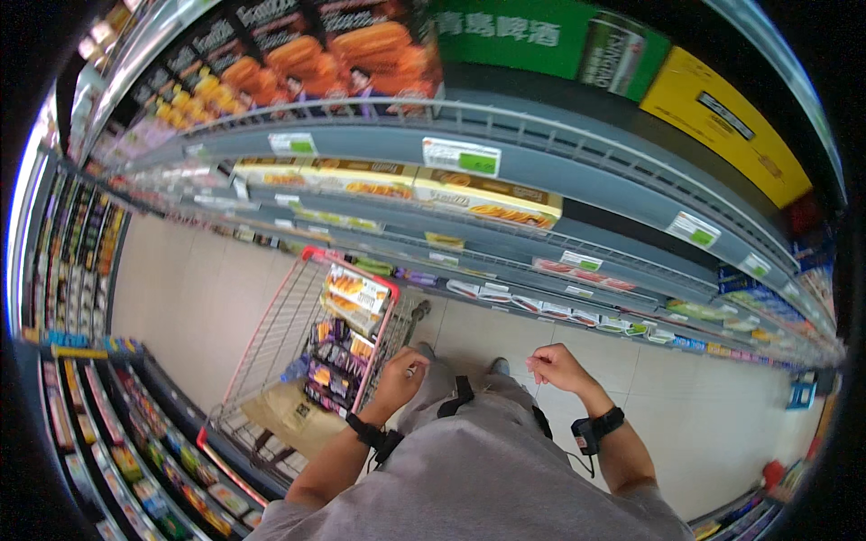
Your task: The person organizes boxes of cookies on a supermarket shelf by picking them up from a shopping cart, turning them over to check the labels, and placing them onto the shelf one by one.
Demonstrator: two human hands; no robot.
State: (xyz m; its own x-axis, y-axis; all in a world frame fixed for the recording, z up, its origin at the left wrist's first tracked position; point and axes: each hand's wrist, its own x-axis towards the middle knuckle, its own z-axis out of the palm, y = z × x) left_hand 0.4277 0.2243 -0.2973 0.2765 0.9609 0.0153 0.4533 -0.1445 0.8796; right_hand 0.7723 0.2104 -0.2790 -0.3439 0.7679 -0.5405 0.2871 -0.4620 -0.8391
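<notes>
My left hand [400, 380] is loosely curled over the near rim of a wire shopping cart [260, 308]; whether it touches the rim cannot be told, and no object shows in it. My right hand [560, 368] hangs over the floor, fingers bent inward, with nothing visible in it. Inside the cart lie yellow and white food boxes [355, 287], several dark purple snack packs [331, 379] and a brown paper bag [294, 416]. Each of my wrists bears a black strapped device.
Store shelves [528, 142] with wire edges and price tags cross the front, holding yellow food boxes [487, 196] and packaged goods. Another stocked shelf [128, 446] stands at lower left, beyond the cart. Tiled floor [649, 399] shows at right, with a blue basket [801, 395] farther off.
</notes>
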